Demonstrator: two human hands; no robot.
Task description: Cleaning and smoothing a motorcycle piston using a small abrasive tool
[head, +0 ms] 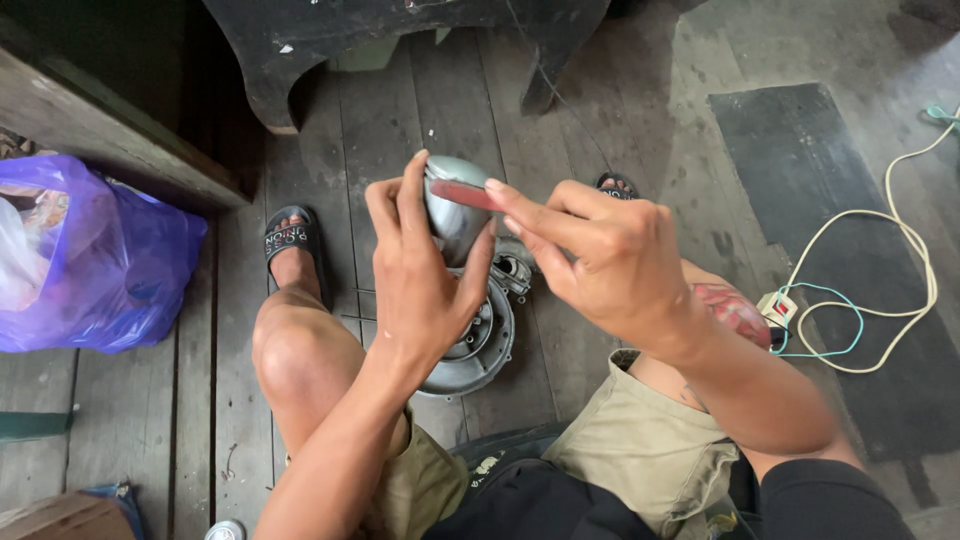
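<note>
My left hand (418, 268) grips a rounded, shiny grey metal part (452, 215), holding it up above the floor. My right hand (600, 262) pinches a small reddish strip (466, 194) and presses it flat against the upper face of that metal part. Below both hands a round grey metal housing (482, 340) with holes lies on the wooden floor between my knees.
A purple plastic bag (95, 262) sits at the left by a wooden beam. A dark piece of furniture (400, 40) stands ahead. A white cord and a teal cord (868, 300) loop over a dark mat (840, 230) at the right. My feet wear sandals (292, 238).
</note>
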